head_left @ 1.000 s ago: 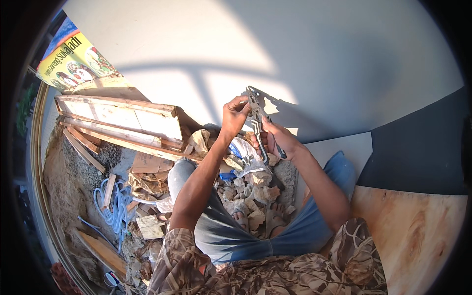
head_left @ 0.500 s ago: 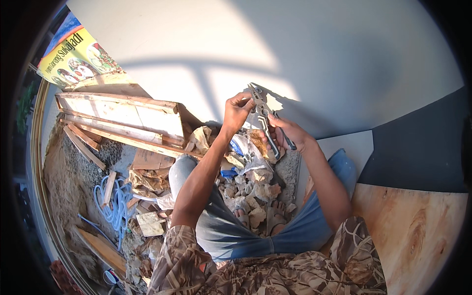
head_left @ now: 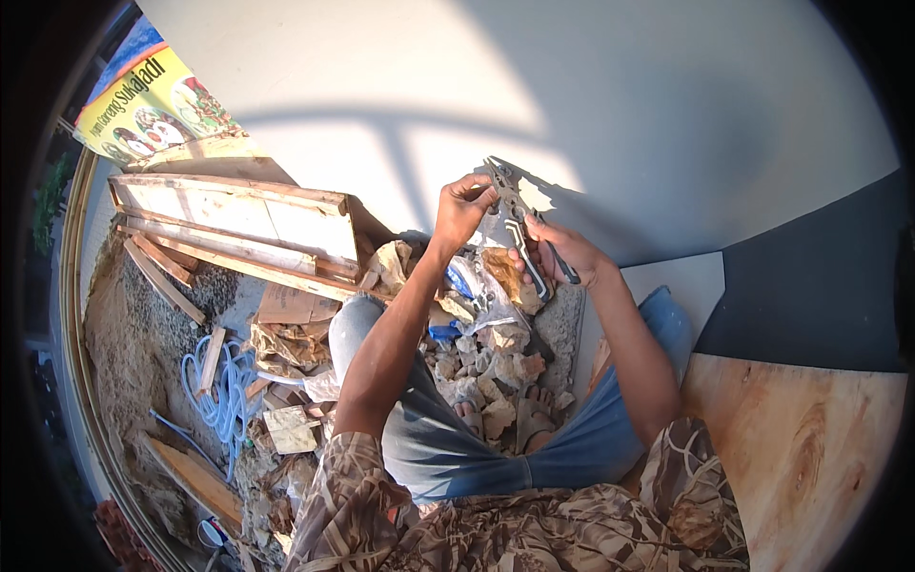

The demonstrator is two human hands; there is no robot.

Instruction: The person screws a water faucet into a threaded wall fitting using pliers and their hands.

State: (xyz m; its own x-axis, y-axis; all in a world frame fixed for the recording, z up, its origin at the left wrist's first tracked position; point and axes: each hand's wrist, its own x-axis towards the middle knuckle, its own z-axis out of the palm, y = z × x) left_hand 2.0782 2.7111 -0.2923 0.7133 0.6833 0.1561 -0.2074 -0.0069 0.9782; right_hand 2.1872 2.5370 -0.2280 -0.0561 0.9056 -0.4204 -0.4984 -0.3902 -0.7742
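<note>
Head view, with clock directions taken from the pliers (head_left: 512, 208): they are raised over the rubble (head_left: 498, 386) between the knees, nose toward 11 o'clock, handles toward 5. The right hand (head_left: 569, 253) is clamped around the handles; the left hand (head_left: 464, 212), at 9 o'clock, has thumb and finger pinched right beside the jaws, but whether it grips the metal or something small I cannot tell. Those fingertips look the likeliest casualty: a squeeze made while they sit so close could nip them. A loosened right grip could drop the tool toward the sandalled feet (head_left: 537, 412) at 6 o'clock. The pale wall (head_left: 667, 114) fills 12 to 2, limiting reach that way; boards (head_left: 229, 189) edge 9, and bent knees (head_left: 355, 326) hem in 8 and 4. The freest room seems to lie upward, above the rubble.
</note>
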